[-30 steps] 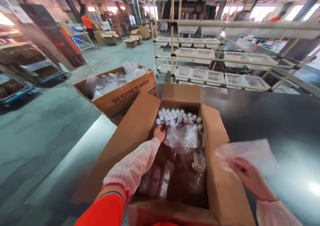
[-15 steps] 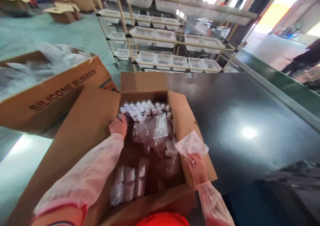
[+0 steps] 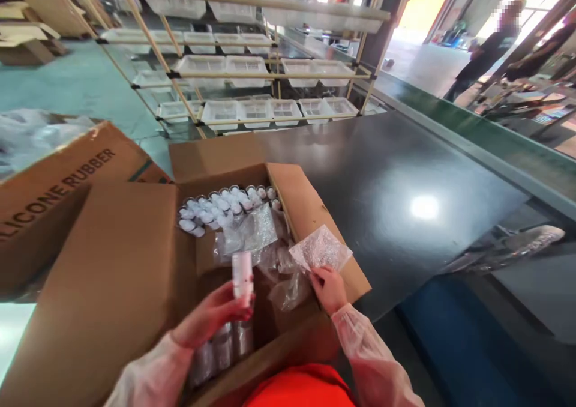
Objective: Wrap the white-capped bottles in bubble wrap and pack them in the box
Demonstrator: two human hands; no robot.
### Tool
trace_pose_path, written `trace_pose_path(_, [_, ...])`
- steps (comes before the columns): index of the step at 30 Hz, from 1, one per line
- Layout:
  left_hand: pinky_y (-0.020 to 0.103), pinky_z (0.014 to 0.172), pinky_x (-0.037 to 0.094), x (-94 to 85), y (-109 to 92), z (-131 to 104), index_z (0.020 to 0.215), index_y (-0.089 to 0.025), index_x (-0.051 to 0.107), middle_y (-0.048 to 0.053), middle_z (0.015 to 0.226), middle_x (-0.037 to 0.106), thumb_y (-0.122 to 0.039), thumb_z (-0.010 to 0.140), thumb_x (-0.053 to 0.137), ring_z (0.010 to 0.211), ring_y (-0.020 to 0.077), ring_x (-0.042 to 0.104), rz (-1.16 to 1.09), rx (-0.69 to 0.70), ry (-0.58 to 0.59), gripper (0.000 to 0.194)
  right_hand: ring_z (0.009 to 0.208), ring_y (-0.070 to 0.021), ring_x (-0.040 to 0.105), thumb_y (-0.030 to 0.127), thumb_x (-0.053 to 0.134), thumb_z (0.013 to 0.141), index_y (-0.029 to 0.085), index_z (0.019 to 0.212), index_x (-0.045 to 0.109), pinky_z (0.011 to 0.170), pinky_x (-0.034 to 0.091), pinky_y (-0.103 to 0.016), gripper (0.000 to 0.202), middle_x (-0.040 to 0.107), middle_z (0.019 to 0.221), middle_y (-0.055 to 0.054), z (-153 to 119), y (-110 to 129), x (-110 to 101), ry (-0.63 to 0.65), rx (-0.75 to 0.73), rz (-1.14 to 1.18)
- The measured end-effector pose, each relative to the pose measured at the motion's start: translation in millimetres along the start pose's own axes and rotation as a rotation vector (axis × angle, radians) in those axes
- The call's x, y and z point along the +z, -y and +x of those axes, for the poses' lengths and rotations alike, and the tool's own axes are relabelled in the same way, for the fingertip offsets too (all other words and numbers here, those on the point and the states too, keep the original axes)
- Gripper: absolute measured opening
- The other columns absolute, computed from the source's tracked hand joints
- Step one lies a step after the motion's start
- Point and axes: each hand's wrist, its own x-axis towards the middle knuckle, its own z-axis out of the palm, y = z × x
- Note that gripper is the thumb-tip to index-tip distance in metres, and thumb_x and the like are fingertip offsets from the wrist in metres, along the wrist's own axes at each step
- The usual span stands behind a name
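Note:
My left hand (image 3: 211,312) grips a clear, pale cylindrical container (image 3: 243,275) upright above the open cardboard box (image 3: 297,197). In my right hand (image 3: 330,288), pinched by its near corner, is a bubble-wrap pouch (image 3: 321,250) over the box's right flap. Rows of white-topped containers (image 3: 220,203) fill the far end of the box. Loose clear bags (image 3: 258,230) lie just in front of them. Several wrapped cylinders (image 3: 222,347) rest at the near end, partly hidden by my left hand and wrist.
A carton of clear plastic bags (image 3: 81,173) stands at the left. The dark tabletop (image 3: 382,173) extends right. Behind it is a rack with white baskets (image 3: 247,68). A person (image 3: 486,53) stands far off at the upper right. Plastic film (image 3: 517,245) lies at the right edge.
My left hand has moved from the far row toward the near middle of the box, now with a container in it. My right hand still has the pouch. The view has turned right.

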Motion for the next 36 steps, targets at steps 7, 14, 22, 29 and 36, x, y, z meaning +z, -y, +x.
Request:
trace_pose_path(7, [0.034, 0.088, 0.045, 88.8, 27.9, 38.5, 0.117, -0.017, 0.064, 0.009, 0.106, 0.069, -0.034, 0.067, 0.072, 0.095, 0.0259, 0.062, 0.626, 0.421, -0.079, 0.054, 0.065, -0.0161, 0.060, 0.023, 0.051, 0.087, 0.017, 0.079, 0.074, 0.063, 0.048, -0.026, 0.025, 0.063, 0.069, -0.005, 7.6, -9.0, -5.1, -0.034, -0.008, 0.066])
trace_pose_path(14, [0.026, 0.066, 0.042, 95.2, 4.6, 52.4, 0.084, -0.014, 0.071, 0.007, 0.076, 0.069, -0.038, 0.066, 0.072, 0.065, 0.0170, 0.058, 0.554, 0.253, 0.008, 0.030, 0.084, -0.0186, 0.061, 0.022, 0.044, 0.093, 0.018, 0.107, 0.068, 0.076, 0.052, -0.031, 0.029, 0.063, 0.091, -0.009, -4.0, 12.6, -20.7, -0.119, -0.226, 0.073])
trace_pose_path(22, [0.017, 0.043, 0.027, 102.4, 5.3, 61.3, 0.083, -0.009, 0.064, -0.001, 0.063, 0.052, -0.040, 0.057, 0.080, 0.045, 0.0035, 0.039, -0.332, -0.122, 0.336, 0.044, 0.089, -0.0182, 0.062, 0.020, 0.046, 0.094, 0.019, 0.110, 0.067, 0.079, 0.055, -0.030, 0.027, 0.064, 0.096, -0.010, -11.2, 26.7, -31.5, -0.251, -0.365, 0.111])
trace_pose_path(29, [0.017, 0.040, 0.015, 95.1, 10.1, 56.5, 0.081, -0.007, 0.063, 0.001, 0.066, 0.053, -0.043, 0.057, 0.078, 0.043, 0.0009, 0.028, -0.447, -0.125, 0.501, 0.045, 0.089, -0.0184, 0.063, 0.023, 0.045, 0.093, 0.018, 0.110, 0.067, 0.081, 0.054, -0.031, 0.028, 0.065, 0.097, -0.010, -5.7, 21.0, -43.7, -0.199, -0.268, 0.157])
trace_pose_path(36, [0.021, 0.042, 0.017, 109.1, 13.8, 59.3, 0.066, -0.008, 0.062, -0.001, 0.053, 0.047, -0.045, 0.057, 0.078, 0.044, 0.0045, 0.033, -0.008, 0.040, 0.180, 0.041, 0.085, -0.0182, 0.066, 0.023, 0.049, 0.092, 0.017, 0.108, 0.067, 0.076, 0.056, -0.030, 0.025, 0.067, 0.096, -0.010, -8.7, 29.4, -43.1, -0.173, -0.251, 0.268])
